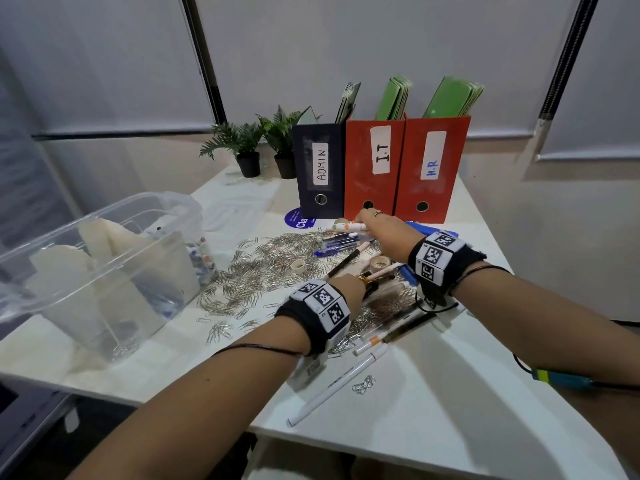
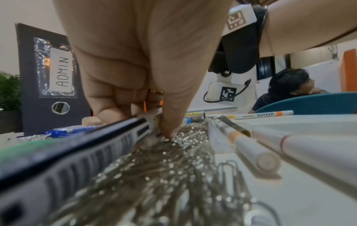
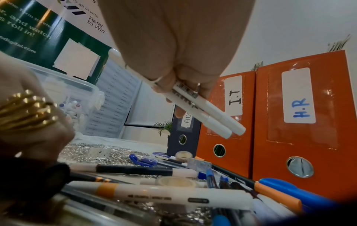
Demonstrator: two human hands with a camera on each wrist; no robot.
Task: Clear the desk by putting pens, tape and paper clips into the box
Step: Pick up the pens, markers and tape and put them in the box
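Observation:
A clear plastic box stands at the desk's left with pens inside. A heap of paper clips covers the middle, with tape rolls and loose pens on it. My right hand is by the orange file boxes and grips two white markers, lifted off the desk. My left hand is down on the heap; its fingers curl round a dark pen with a grey grip, thumb pressing into the clips.
Three file boxes marked ADMIN, I.T and H.R stand at the back, with two potted plants to their left. More markers lie near the front edge. A seated person is beyond the desk.

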